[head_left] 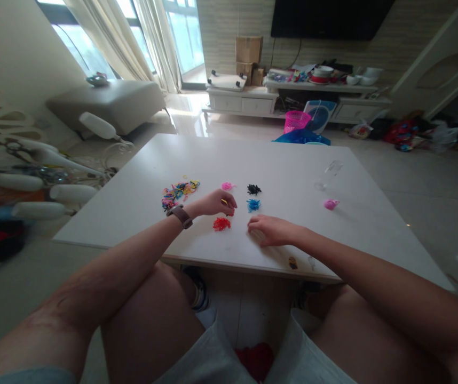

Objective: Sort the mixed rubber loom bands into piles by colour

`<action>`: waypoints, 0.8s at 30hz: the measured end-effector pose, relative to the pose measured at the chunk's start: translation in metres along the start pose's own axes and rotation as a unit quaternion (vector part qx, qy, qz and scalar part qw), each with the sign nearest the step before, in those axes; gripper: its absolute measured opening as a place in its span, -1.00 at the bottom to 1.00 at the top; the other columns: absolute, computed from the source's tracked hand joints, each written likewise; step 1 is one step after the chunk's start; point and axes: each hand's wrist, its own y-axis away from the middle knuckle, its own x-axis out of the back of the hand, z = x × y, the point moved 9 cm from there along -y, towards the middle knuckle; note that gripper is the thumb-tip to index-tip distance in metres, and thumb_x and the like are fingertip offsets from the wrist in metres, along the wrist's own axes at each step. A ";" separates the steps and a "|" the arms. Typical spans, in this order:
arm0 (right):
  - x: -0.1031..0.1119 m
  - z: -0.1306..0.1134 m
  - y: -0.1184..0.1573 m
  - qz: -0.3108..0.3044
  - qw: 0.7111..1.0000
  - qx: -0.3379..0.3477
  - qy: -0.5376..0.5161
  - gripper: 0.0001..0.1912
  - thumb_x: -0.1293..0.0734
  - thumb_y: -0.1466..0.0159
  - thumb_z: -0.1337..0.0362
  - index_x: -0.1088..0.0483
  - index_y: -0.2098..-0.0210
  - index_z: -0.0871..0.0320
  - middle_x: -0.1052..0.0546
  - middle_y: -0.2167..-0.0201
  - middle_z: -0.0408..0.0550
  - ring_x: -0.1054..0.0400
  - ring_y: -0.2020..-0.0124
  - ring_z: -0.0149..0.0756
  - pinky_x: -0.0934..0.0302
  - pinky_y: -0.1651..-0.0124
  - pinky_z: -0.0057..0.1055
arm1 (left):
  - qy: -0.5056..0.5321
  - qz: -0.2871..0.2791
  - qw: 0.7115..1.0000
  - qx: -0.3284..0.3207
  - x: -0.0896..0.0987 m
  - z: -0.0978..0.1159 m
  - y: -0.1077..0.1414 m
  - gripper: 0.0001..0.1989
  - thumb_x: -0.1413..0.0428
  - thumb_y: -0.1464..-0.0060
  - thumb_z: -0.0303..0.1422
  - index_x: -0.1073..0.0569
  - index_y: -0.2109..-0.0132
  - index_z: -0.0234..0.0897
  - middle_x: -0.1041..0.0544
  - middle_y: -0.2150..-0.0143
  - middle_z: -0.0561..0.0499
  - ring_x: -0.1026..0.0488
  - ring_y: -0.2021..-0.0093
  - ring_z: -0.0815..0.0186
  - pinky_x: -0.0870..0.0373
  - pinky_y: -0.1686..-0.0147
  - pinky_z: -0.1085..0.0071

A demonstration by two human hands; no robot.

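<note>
My left hand (216, 202) hovers over the white table (293, 165) with its fingers pinched, and a small yellow rubber band shows between them. Just below its fingertips lies a pile of red rubber bands (221, 224). My right hand (275, 230) rests on the tabletop with fingers curved and thumb apart; the spot under its palm is partly hidden. Beyond it sit a blue pile of bands (253, 205) and a black pile (254, 189). A pink pile (228, 185) lies past my left hand. Left of my wrist spreads a mixed-colour heap of bands (179, 193).
To the right on the table are a small pink object (331, 204) and a clear plastic container (334, 168). A small brown-yellow item (292, 262) lies near the front edge. White lamp shades (97, 125) stand close to the table's left side.
</note>
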 end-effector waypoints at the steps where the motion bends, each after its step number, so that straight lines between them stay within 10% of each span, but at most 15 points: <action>1: 0.000 0.000 0.000 0.002 1.000 0.000 -0.002 -0.54 -0.55 -0.01 0.42 -0.52 0.07 0.17 -0.52 -0.01 0.10 -0.40 -0.03 -0.04 -0.29 -0.02 -0.22 | 0.000 0.000 1.000 0.000 0.000 0.000 0.000 -0.76 -0.38 0.13 -0.37 -0.64 0.25 -0.36 -0.66 0.37 -0.08 -0.59 0.33 0.27 -0.49 0.32 0.43; 24: 0.000 -0.001 0.000 -0.005 1.000 -0.006 0.000 -0.55 -0.54 -0.02 0.42 -0.52 0.07 0.19 -0.51 -0.01 0.11 -0.40 -0.02 -0.04 -0.29 -0.02 -0.23 | -0.014 -0.001 1.000 0.000 0.000 -0.002 -0.001 -0.77 -0.35 0.10 -0.38 -0.64 0.24 -0.37 -0.66 0.34 -0.10 -0.59 0.30 0.25 -0.49 0.28 0.41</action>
